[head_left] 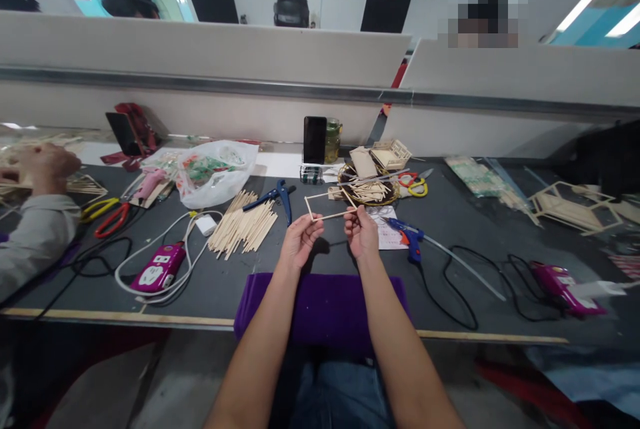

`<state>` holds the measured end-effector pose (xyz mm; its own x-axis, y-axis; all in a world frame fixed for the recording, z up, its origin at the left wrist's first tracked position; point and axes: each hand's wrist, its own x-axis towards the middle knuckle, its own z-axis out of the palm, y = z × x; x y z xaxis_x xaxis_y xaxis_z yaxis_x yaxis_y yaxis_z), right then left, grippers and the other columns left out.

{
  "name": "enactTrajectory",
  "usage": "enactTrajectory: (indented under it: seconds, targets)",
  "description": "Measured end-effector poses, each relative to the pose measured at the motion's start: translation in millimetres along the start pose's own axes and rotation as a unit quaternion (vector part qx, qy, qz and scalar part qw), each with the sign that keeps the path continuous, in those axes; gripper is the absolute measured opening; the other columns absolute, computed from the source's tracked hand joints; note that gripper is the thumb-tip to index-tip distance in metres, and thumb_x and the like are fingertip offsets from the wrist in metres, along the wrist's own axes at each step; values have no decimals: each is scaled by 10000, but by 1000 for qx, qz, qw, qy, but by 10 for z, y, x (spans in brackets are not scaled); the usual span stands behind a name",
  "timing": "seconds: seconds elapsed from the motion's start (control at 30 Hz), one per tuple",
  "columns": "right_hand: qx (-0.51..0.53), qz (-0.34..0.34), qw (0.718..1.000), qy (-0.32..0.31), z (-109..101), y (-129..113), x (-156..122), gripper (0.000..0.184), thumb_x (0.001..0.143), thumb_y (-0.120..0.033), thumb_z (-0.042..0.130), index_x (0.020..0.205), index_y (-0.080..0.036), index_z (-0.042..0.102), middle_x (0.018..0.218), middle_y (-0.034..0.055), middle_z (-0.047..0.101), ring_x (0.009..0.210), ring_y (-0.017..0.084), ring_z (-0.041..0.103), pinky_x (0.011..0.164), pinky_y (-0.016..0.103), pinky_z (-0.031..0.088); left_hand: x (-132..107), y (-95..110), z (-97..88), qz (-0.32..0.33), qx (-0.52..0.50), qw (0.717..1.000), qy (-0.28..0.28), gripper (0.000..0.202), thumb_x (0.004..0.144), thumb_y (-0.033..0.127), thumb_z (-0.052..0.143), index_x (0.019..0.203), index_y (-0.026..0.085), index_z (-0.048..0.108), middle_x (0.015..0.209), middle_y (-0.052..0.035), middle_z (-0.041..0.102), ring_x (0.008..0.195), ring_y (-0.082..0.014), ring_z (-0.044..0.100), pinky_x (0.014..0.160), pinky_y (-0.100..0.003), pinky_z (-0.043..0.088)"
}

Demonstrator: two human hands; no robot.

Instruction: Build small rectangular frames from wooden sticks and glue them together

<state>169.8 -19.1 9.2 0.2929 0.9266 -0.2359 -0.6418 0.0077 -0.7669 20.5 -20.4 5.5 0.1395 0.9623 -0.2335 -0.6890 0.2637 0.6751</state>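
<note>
One dark table point(493, 235) spreads under the left hand point(303, 239) and the right hand point(364, 234). A purple cloth point(330, 309) lies at its near edge, on the near side of both. Beyond the left hand and off to its left sits a white plastic bag point(200, 192); closer in, just left of that hand, is a loose pile of pale sticks point(245, 232). A blue glue gun point(413, 242) rests near the right hand, to its right, nozzle towards it. Both hands pinch a small four-sided stick frame point(334, 216) raised above the table between them, the left at its near-left corner, the right at its near-right. All four sides look joined, so the step appears to be steadying or checking the frame. The next move seems to call for light, even fingertip pressure, as such thin sides could twist at the corners.
</note>
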Motion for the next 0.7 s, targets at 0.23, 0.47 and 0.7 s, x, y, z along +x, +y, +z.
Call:
enactTrajectory:
  seconds: [0.23,0.47,0.7]
  targets:
    - [-48,-25,998,-34,-61,-25,20,348,700,-492,717,781,-158,665,612,0,653,453,67,519,378,164,382,24,37,-22,2,56,998,22,155,701,224,706,805,111,687,740,-57,714,660,-113,682,632,-184,566]
    - [-276,7,959,-61,-378,-5,-23,268,653,-397,723,691,-135,682,553,9,623,417,77,510,327,164,380,116,36,-167,68,255,956,126,268,550,313,757,704,111,673,506,30,558,426,-54,493,407,-158,445]
    - [-346,51,935,-63,-432,34,-34,270,707,-376,669,587,-137,627,486,7,598,352,69,488,280,149,345,149,-8,-219,51,345,926,145,253,556,319,714,683,106,664,479,37,522,408,-61,468,371,-168,426]
